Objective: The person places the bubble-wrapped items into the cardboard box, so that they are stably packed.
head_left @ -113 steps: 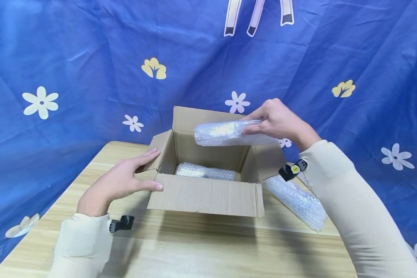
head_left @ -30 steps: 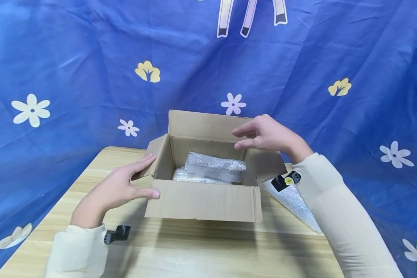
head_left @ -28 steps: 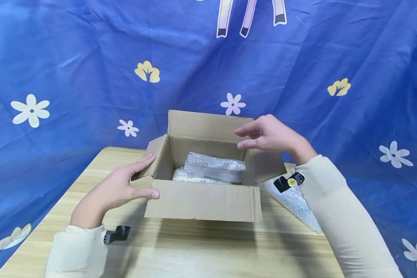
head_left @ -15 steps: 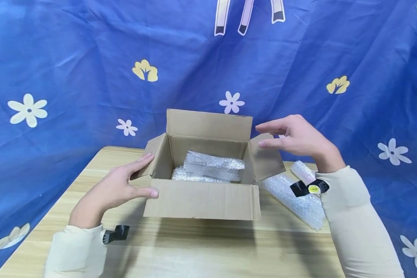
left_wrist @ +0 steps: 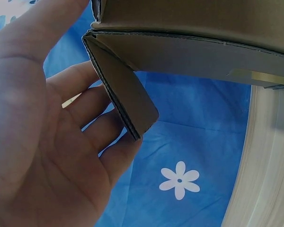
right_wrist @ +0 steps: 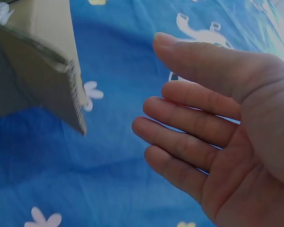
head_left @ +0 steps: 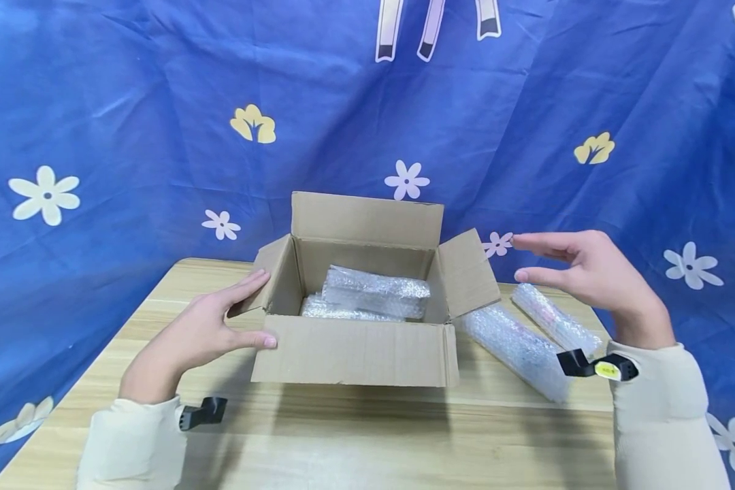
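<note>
An open cardboard box [head_left: 355, 354] stands on the table with its flaps spread. Inside it lie bubble-wrapped packages [head_left: 376, 289], one resting on top of another. The left hand [head_left: 190, 333] holds the box's left side, thumb against the front flap and fingers behind the side flap; in the left wrist view those fingers bend round the flap [left_wrist: 120, 87]. To the right of the box, the right hand [head_left: 594, 275] hangs in the air with thumb and fingers apart, holding nothing. Below and left of it on the table lie two more bubble-wrapped packages, a wide one [head_left: 520, 350] and a narrow one [head_left: 554, 316].
The wooden table [head_left: 355, 442] extends in front of the box. A blue cloth [head_left: 337, 102] with flower prints hangs behind it. The box's right flap [head_left: 468, 272] sticks out towards the wrapped packages on the table.
The package that the right hand held above the box now lies inside, released. The right hand has moved right, away from the box, and sits lower than half a second ago. The left hand keeps its hold.
</note>
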Demonstrator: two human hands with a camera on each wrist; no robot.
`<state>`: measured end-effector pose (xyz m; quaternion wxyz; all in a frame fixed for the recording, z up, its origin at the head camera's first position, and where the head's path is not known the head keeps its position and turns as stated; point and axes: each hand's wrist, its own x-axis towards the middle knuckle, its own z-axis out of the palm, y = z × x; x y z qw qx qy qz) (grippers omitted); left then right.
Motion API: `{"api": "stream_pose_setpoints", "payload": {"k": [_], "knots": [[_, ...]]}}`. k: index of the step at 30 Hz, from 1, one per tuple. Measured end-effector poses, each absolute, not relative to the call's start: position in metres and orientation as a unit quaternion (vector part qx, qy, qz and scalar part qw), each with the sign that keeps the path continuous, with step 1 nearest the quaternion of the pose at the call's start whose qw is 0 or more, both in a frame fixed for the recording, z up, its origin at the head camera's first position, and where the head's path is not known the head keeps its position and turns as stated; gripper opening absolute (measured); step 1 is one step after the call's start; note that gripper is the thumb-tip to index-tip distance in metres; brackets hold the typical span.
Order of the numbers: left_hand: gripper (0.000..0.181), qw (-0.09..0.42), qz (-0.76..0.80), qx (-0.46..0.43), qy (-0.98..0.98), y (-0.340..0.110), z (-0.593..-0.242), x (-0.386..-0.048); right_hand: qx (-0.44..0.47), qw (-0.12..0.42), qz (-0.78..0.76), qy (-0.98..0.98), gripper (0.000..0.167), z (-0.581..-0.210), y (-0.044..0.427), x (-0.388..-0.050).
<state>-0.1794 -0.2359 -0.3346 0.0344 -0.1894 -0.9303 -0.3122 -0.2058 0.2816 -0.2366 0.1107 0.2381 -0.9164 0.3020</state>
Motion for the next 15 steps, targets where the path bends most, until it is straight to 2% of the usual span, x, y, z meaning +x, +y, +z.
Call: {"api": "stream_pose_setpoints", "payload": {"k": [15], "knots": [[0.107, 0.036, -0.319, -0.188, -0.928, -0.237, -0.335, -0.179, 0.151, 0.09, 0.325, -0.929, 0.051, -0.299, 0.33, -0.189]]}}
